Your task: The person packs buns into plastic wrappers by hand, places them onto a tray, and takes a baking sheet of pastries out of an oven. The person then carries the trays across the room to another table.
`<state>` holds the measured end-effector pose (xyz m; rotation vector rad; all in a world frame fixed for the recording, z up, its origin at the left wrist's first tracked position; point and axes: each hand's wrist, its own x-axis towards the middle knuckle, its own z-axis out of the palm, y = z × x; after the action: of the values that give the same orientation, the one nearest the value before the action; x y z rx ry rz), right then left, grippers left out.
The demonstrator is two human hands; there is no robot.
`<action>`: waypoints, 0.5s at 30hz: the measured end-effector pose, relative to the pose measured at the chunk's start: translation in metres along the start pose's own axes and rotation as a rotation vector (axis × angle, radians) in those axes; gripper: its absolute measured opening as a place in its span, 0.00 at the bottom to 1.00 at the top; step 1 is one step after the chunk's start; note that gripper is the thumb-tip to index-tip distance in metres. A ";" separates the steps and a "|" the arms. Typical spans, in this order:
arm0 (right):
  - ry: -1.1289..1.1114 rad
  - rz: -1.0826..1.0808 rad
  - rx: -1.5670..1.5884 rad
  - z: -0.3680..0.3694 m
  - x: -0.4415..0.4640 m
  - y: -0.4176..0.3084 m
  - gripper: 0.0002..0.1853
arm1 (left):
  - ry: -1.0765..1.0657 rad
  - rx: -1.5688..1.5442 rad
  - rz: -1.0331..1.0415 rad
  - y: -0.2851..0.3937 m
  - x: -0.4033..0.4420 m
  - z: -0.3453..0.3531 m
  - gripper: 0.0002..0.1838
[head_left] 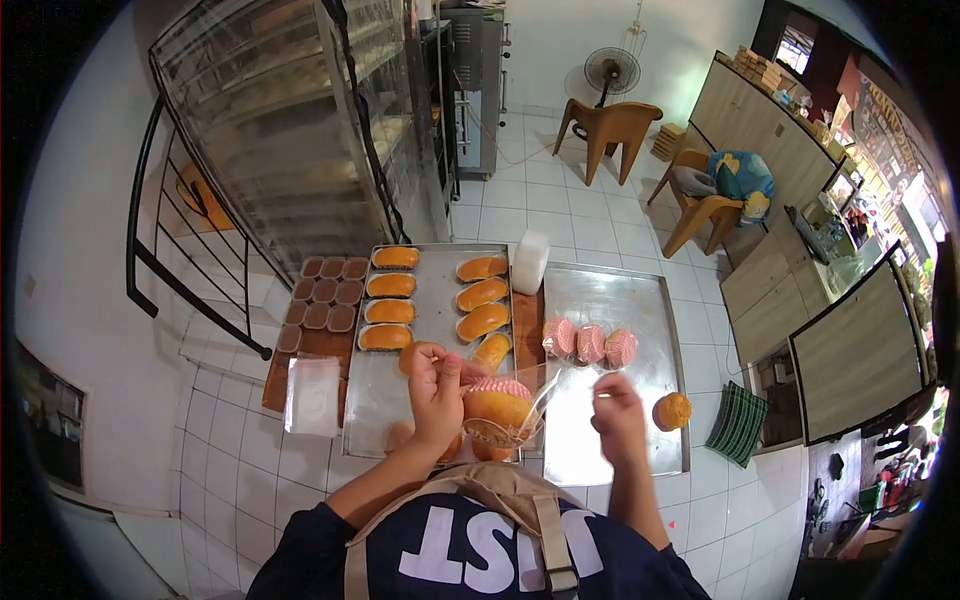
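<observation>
My left hand (437, 395) is closed on the edge of a bun (497, 412) with a pink striped liner, partly inside a clear plastic bag. It holds the bun over the lower right part of the left metal tray (425, 290). My right hand (618, 405) is raised over the right metal tray (600, 295), apart from the bag, its fingers curled and slightly blurred. Golden buns in liners (390, 311) lie in two columns on the left tray. Three wrapped buns with pink liners (590, 343) sit on the right tray.
Small brown-filled containers (323, 290) and a stack of clear bags (313, 395) are at the left. A white stack (529, 262) stands between the trays. A round golden item (672, 411) is by the right tray's edge. A tall covered rack (270, 120) stands behind.
</observation>
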<state>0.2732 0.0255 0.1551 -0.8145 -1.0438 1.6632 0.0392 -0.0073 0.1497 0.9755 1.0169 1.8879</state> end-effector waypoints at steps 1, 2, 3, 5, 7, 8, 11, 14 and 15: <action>-0.053 0.002 -0.186 0.023 -0.001 0.004 0.07 | -0.006 0.015 -0.011 -0.002 -0.002 0.000 0.08; -0.094 -0.064 -0.192 0.038 0.000 0.010 0.09 | -0.011 0.031 -0.022 -0.002 -0.003 0.000 0.08; -0.135 -0.129 -0.197 0.046 0.001 0.014 0.11 | -0.034 0.013 -0.040 -0.001 -0.004 0.002 0.08; -0.128 -0.141 -0.311 0.047 0.002 0.008 0.08 | -0.080 -0.025 -0.080 0.003 -0.007 0.005 0.08; -0.078 -0.090 -0.269 0.044 0.006 0.010 0.06 | -0.002 -0.085 -0.162 0.001 -0.009 0.005 0.08; 0.007 -0.106 -0.219 0.044 0.005 0.005 0.05 | 0.039 -0.117 -0.202 -0.001 -0.009 0.004 0.08; 0.070 -0.271 -0.198 0.033 0.006 0.004 0.05 | 0.034 -0.001 -0.116 -0.006 -0.005 -0.002 0.08; 0.074 -0.227 -0.043 0.029 0.007 0.003 0.05 | -0.005 0.041 -0.128 -0.002 -0.007 -0.005 0.09; 0.030 -0.242 -0.115 0.024 0.008 0.003 0.04 | -0.015 0.066 -0.131 -0.001 -0.007 -0.007 0.09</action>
<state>0.2486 0.0263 0.1618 -0.7523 -1.1773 1.3932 0.0365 -0.0152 0.1445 0.9358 1.1131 1.7468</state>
